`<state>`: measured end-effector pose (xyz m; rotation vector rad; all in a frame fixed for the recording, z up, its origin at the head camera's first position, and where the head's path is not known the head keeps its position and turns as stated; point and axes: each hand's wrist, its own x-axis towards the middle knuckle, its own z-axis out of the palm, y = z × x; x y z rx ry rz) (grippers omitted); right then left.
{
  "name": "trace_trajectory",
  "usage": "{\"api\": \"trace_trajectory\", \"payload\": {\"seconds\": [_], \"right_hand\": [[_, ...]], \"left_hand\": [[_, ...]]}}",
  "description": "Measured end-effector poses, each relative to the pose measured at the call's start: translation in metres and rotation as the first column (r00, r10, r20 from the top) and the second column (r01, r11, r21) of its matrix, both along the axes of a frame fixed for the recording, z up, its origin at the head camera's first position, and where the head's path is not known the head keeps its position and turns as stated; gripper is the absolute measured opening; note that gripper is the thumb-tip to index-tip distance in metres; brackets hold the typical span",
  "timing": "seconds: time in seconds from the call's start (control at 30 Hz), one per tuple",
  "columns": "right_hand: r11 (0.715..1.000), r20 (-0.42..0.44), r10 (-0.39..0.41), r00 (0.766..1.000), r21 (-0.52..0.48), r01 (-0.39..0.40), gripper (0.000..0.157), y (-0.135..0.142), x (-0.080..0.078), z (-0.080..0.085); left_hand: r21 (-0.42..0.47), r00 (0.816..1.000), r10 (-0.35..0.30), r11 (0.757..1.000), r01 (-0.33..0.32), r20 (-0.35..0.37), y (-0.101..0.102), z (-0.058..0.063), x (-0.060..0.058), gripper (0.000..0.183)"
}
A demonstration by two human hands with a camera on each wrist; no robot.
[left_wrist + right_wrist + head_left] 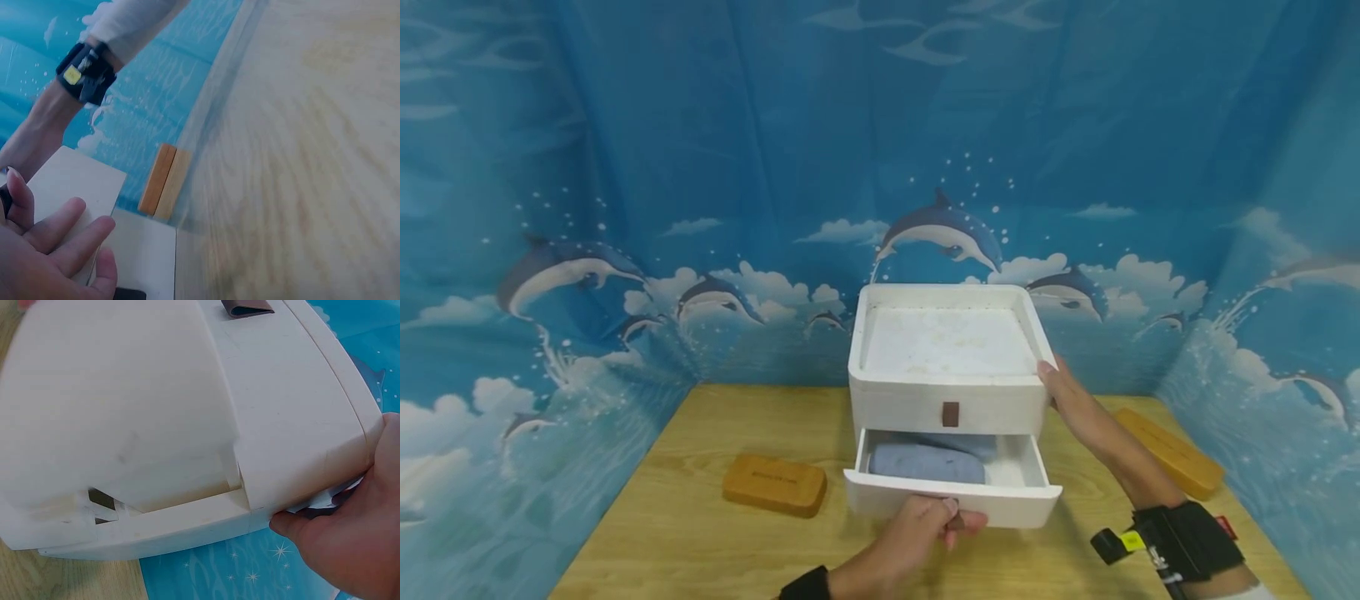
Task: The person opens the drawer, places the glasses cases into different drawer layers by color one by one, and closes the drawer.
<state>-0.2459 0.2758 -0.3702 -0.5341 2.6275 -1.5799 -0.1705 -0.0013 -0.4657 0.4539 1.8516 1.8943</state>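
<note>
A small white drawer unit point(947, 342) with a shallow tray top stands on the wooden table. Its lower drawer point(1030, 505) is pulled out, and rolled grey-blue cloth point(925, 463) lies inside. My left hand point(906, 537) is at the front of that drawer, thumb and fingers pinching its brown pull tab point(957, 522). On the unit's right side, my right hand point(1071, 404) grips the wall near the upper front corner; the right wrist view shows that hand point(344, 531) at the side edge. The upper drawer, with its own brown tab point(951, 414), is closed.
An orange-brown block point(775, 484) lies on the table to the left of the unit. Another such block point(1172, 450) lies to the right, beyond my right forearm. A blue dolphin-print curtain point(805, 167) hangs behind the table and at both sides.
</note>
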Motion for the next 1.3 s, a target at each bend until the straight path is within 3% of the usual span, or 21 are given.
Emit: {"api": "trace_trajectory", "payload": {"seconds": [0.17, 0.33, 0.6, 0.9, 1.3], "right_hand": [[1.0, -0.003, 0.009, 1.0, -0.016, -0.009, 0.063, 0.001, -0.001, 0.0], [1.0, 0.011, 0.002, 1.0, -0.016, -0.001, 0.063, 0.001, 0.0, -0.001], [1.0, 0.024, -0.03, 0.999, 0.003, 0.03, 0.065, 0.0, -0.001, 0.001], [1.0, 0.022, -0.011, 1.0, -0.027, 0.012, 0.064, 0.001, 0.0, -0.001], [0.999, 0.022, -0.004, 1.0, -0.036, 0.005, 0.064, 0.001, -0.001, -0.001]], "left_hand": [[0.003, 1.0, 0.001, 1.0, -0.001, 0.02, 0.004, 0.0, -0.016, 0.036], [0.0, 1.0, -0.02, 1.0, 0.02, -0.021, 0.005, -0.001, -0.027, 0.037], [0.009, 1.0, -0.011, 1.0, 0.011, -0.018, 0.006, -0.003, -0.037, 0.041], [-0.024, 0.997, -0.044, 0.999, 0.043, -0.059, 0.003, -0.005, -0.047, 0.045], [-0.045, 0.997, -0.031, 0.999, 0.027, -0.075, 0.007, -0.006, -0.061, 0.048]]}}
